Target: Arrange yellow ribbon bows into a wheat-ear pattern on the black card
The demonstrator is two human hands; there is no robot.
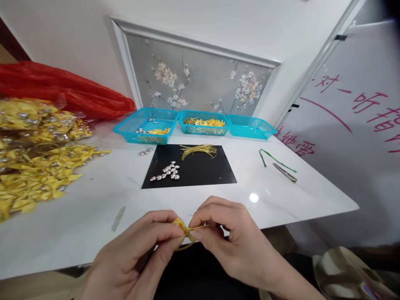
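Between my two hands, just over the table's front edge, is a small yellow ribbon bow (179,223) with thin gold cord (200,227). My left hand (143,246) is closed, thumb and fingers pinching the bow's looped side. My right hand (225,233) pinches the cord close beside it, and a strand sticks out to the right between the fingers. Another bit of cord hangs below the bow. Beyond my hands lies a black mat (200,173) with several shiny silver beads (170,170) and a bundle of gold cords (199,151).
Three blue baskets stand at the back: one with beads and yellow pieces (125,129), a middle one (203,130) of yellow pieces, and a right one (253,131). Finished-looking yellow ribbon pieces (34,175) pile up left, near red plastic (78,93). Small snips (285,172) and green cord (278,160) lie right.
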